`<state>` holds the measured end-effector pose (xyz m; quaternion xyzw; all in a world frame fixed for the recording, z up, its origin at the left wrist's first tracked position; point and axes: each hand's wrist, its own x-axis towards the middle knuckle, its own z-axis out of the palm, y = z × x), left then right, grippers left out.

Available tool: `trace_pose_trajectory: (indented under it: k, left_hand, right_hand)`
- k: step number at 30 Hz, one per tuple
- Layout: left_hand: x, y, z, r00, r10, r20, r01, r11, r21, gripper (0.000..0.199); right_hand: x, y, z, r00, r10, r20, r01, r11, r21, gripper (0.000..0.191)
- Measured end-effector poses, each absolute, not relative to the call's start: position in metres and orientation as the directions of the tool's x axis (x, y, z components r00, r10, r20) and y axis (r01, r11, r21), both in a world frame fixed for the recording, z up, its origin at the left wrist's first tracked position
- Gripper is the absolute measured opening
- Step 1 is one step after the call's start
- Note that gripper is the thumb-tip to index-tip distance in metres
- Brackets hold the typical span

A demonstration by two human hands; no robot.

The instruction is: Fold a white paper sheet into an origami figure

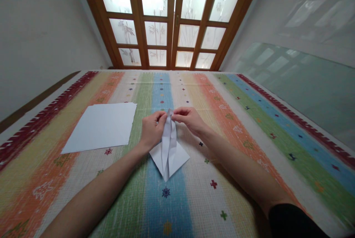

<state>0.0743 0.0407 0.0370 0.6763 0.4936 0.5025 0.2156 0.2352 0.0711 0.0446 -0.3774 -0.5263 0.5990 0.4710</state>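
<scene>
A partly folded sheet of white paper (169, 153) lies on the blue stripe of the tablecloth, its lower part spread in a pointed diamond with a lengthwise crease opening down the middle. My left hand (153, 128) pinches the narrow upper end from the left, thumb and fingers pressed together. From the right, my right hand (190, 118) pinches the same end near its tip. The fingertips of both hands almost meet there and hide part of the folds.
A stack of white paper sheets (102, 127) rests to the left of my left hand. The striped tablecloth (235, 179) covers the table. Beyond its far edge stand wooden doors with glass panes (156, 33), and white walls flank both sides.
</scene>
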Motion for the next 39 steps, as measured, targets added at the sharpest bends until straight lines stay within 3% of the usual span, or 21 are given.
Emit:
trace_pose_trajectory:
  k: [7,12,19,25,39]
  left_hand:
    - [0.071,0.046,0.04,0.062,0.902,0.427,0.432,-0.41,0.803,0.024]
    - [0.07,0.044,0.042,0.062,0.915,0.399,0.443,-0.383,0.81,0.024]
    - [0.071,0.041,0.044,0.131,0.87,0.475,0.512,-0.47,0.719,0.026]
    - [0.072,0.039,0.047,0.19,0.843,0.504,0.534,-0.519,0.667,0.025]
    - [0.07,0.043,0.051,0.277,0.859,0.431,0.47,-0.512,0.719,0.027]
  right_hand:
    - [0.237,0.071,0.044,-0.296,0.954,0.041,-0.111,0.008,-0.994,0.021]
    - [0.237,0.073,0.043,-0.279,0.959,0.053,-0.192,-0.001,-0.981,0.02]
    - [0.237,0.072,0.043,-0.326,0.946,-0.007,-0.256,-0.095,-0.962,0.022]
    - [0.237,0.071,0.047,-0.308,0.951,0.021,-0.173,-0.034,-0.984,0.02]
    - [0.242,0.074,0.043,-0.417,0.909,-0.018,-0.235,-0.127,-0.964,0.03]
